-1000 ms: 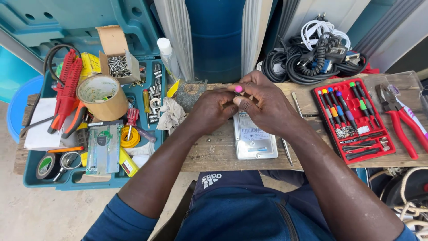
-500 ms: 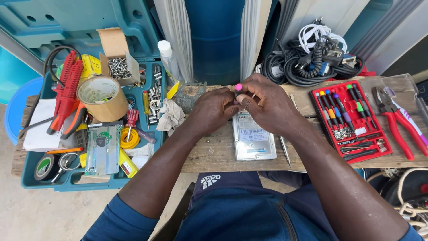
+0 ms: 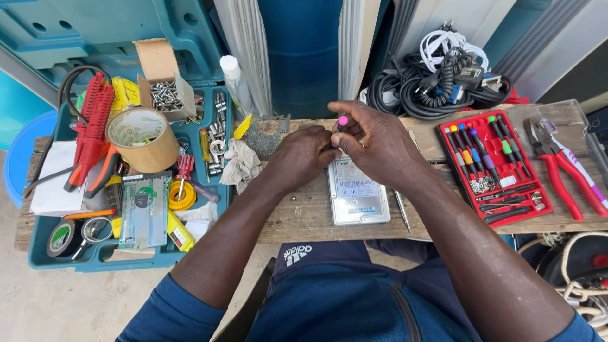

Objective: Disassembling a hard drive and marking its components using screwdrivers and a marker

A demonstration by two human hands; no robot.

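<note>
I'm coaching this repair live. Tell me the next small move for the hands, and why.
Probably lower the pink-capped screwdriver onto the silver drive: both the right hand and left hand grip it just above the drive's top edge, its tip hidden behind the fingers.

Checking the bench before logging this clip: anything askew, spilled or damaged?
Nothing damaged. A few loose bits lie heaped in the red screwdriver case rather than in slots, and a small screw box stands open, flap torn up. Both hands, left hand and right hand, grip a pink-capped screwdriver above the silver drive.
</note>
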